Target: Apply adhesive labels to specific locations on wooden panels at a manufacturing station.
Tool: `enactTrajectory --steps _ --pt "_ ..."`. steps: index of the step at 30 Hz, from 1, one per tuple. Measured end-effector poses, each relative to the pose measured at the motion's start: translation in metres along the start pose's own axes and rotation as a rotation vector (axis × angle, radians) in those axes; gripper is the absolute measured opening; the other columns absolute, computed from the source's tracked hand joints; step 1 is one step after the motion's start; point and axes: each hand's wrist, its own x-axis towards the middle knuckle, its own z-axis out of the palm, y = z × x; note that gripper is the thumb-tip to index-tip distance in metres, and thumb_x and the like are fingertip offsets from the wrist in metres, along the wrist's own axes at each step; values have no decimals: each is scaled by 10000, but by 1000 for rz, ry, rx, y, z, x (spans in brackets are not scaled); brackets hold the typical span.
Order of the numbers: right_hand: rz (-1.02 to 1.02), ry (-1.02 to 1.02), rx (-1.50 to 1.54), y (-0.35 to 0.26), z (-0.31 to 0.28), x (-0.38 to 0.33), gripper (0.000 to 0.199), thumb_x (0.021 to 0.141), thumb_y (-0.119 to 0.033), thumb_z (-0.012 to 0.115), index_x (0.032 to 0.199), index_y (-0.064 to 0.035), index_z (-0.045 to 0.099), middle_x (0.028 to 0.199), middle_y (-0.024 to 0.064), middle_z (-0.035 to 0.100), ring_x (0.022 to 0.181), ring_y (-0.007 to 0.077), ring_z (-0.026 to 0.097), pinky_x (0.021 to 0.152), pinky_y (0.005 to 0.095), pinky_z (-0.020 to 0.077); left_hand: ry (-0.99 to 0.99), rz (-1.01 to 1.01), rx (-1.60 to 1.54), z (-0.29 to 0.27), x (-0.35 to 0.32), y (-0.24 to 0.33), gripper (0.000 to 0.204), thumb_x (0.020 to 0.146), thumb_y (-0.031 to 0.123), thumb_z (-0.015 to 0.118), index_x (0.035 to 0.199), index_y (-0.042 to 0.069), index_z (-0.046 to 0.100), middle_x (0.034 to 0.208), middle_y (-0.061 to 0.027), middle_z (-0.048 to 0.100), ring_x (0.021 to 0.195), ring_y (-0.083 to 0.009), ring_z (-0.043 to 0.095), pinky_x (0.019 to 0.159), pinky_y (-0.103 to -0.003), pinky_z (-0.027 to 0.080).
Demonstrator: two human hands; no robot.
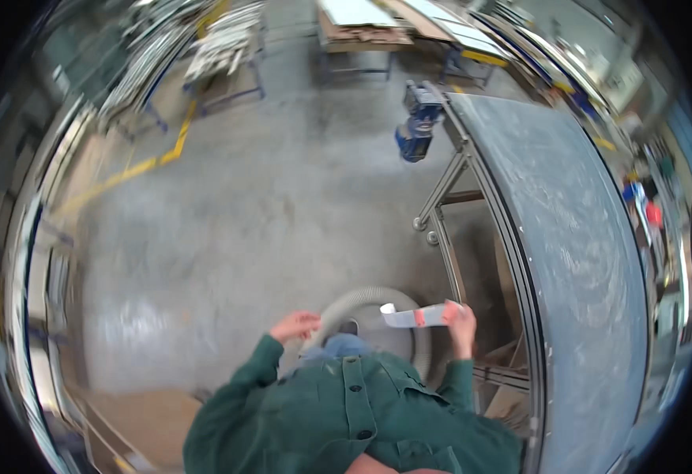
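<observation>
My right hand [460, 321] grips the right end of a curled white strip with red marks [433, 316]. It looks like a length of label paper or film, and its free end rolls up toward the left. My left hand [295, 325] is held out in front of my green sleeve, to the left of the strip and apart from it. Its fingers are drawn together, slightly blurred, with nothing visible in them. A grey ribbed hose [362, 298] loops on the floor beneath both hands, around my feet.
A long conveyor with a grey belt [571, 197] runs along my right on a metal frame, a blue motor [419, 122] at its far end. Racks of strips [223, 43] and tables with boards [362, 24] stand farther off. A yellow line [144, 167] marks the floor.
</observation>
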Motion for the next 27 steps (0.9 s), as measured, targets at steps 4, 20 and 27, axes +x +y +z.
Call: enactTrajectory --steps 4,20,27 --pt "-459 -717 -32 -119 169 73 161 872 -169 578 979 -62 634 939 97 659 834 213 640 708 348 508 73 150 29 -59 26 91 511 850 213 704 1290 62 492 1014 -68 615 864 -123 580 714 -265 497" --pt "-28 -586 396 -318 417 448 234 951 -223 502 1046 -28 591 903 29 629 824 123 551 752 306 459 -328 10 46 -332 392 500 217 851 40 675 1036 43 562 1055 -78 611 914 -129 617 751 -276 540" --pt "-118 -448 -150 -313 452 613 497 763 -339 697 1131 -33 563 1047 156 606 955 280 579 817 385 460 -449 381 121 -347 570 661 339 796 -74 633 1089 43 511 980 -55 601 867 -113 591 722 -252 494"
